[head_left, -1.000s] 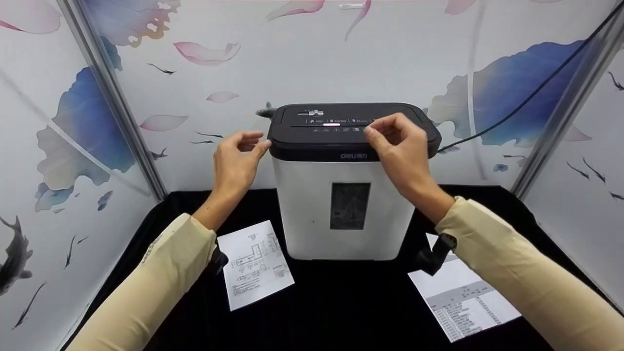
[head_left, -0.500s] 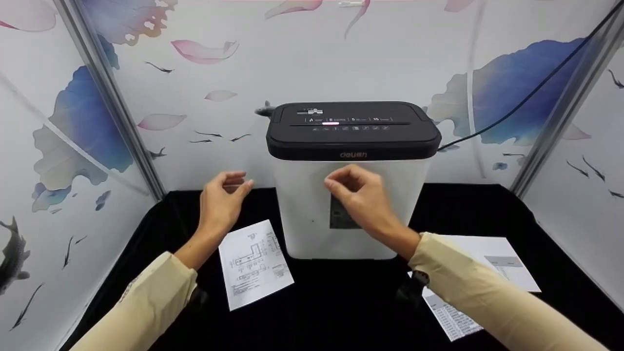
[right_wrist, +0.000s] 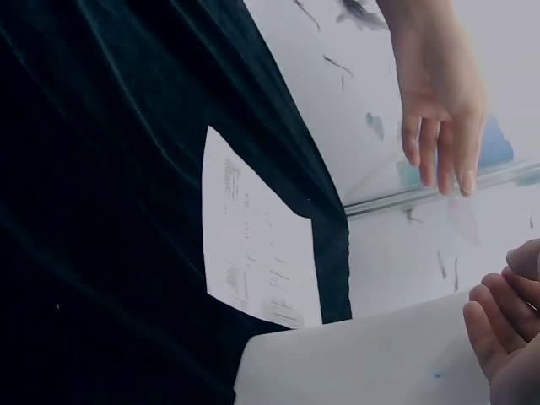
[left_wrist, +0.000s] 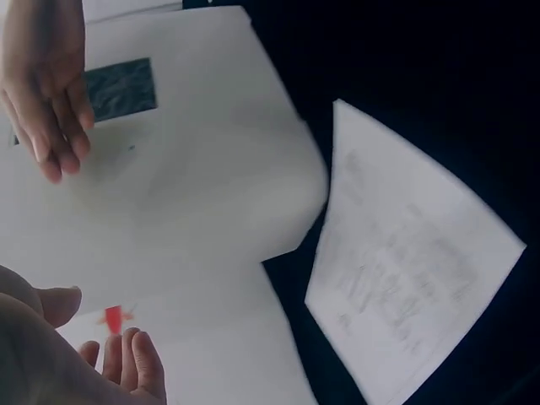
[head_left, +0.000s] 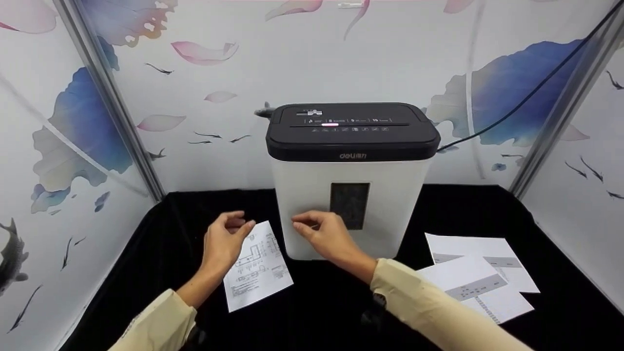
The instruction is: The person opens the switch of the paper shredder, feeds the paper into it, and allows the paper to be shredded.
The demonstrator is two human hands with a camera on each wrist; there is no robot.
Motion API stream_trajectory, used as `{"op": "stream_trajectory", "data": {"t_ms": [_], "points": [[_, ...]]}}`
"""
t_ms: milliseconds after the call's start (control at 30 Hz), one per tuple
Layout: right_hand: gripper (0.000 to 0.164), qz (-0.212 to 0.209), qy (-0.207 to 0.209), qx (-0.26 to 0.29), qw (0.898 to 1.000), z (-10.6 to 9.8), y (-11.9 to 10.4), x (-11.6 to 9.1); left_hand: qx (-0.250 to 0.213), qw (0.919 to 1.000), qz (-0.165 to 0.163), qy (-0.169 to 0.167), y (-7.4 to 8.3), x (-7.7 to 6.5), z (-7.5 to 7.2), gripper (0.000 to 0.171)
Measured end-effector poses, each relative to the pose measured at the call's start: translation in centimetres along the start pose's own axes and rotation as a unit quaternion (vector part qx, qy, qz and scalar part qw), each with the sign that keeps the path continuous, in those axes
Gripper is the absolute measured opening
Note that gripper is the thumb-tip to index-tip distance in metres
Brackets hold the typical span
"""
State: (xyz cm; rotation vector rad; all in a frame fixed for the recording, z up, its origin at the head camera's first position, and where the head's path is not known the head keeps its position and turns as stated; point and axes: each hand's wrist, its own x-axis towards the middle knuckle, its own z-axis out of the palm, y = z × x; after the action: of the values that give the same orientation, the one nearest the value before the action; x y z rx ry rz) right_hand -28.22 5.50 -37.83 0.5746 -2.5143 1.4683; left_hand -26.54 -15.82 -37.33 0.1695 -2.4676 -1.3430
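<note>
My left hand (head_left: pixel 222 243) hovers over the upper left part of a printed sheet of paper (head_left: pixel 261 273) bearing a line drawing, its fingers loosely bent with nothing between them. My right hand (head_left: pixel 329 236) is in front of the lower body of a paper shredder (head_left: pixel 312 195), fingers relaxed and holding nothing. The shredder has a black top with a feed slot and a white bin with a dark window. The left wrist view shows the same sheet (left_wrist: pixel 405 270) lying apart from the fingers (left_wrist: pixel 148 363). In the right wrist view the right fingers (right_wrist: pixel 485 337) hold nothing.
Several printed sheets (head_left: pixel 463 270) overlap on the black cloth (head_left: pixel 336 312) at the right, partly behind the right sleeve. A black cable (head_left: pixel 526 97) runs from behind the shredder up to the right. Patterned panels (head_left: pixel 370 58) enclose the back and sides.
Both hands have come down from beside and above the shredder's top. The right hand has also moved left across its front, uncovering the slot and more of the right-hand sheets.
</note>
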Motion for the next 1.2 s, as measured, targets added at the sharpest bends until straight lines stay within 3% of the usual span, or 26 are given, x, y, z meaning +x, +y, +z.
{"op": "stream_trajectory", "data": {"t_ms": [267,533,667,933,1200], "points": [[0.024,0.026,-0.034,0.014,0.999,2.5,1.3,0.2,0.008,0.9995,-0.031,-0.002,-2.8,-1.6,0.6,0.038],[0.041,0.051,-0.112,0.062,0.99,4.7,2.7,0.5,0.032,0.9978,-0.057,-0.009,-5.1,-2.9,0.3,0.039],[0.047,0.067,-0.135,0.052,0.987,5.6,3.6,0.7,0.043,0.9963,-0.072,-0.019,-6.4,-3.0,0.1,0.041],[0.058,0.142,-0.159,0.128,0.969,8.2,5.4,0.9,0.075,0.9956,-0.055,-0.001,-9.2,-2.6,-0.8,0.037],[0.063,0.175,-0.155,0.154,0.96,9.7,7.3,0.7,0.033,0.993,-0.106,-0.042,-11.4,-2.6,-0.9,0.04]]}}
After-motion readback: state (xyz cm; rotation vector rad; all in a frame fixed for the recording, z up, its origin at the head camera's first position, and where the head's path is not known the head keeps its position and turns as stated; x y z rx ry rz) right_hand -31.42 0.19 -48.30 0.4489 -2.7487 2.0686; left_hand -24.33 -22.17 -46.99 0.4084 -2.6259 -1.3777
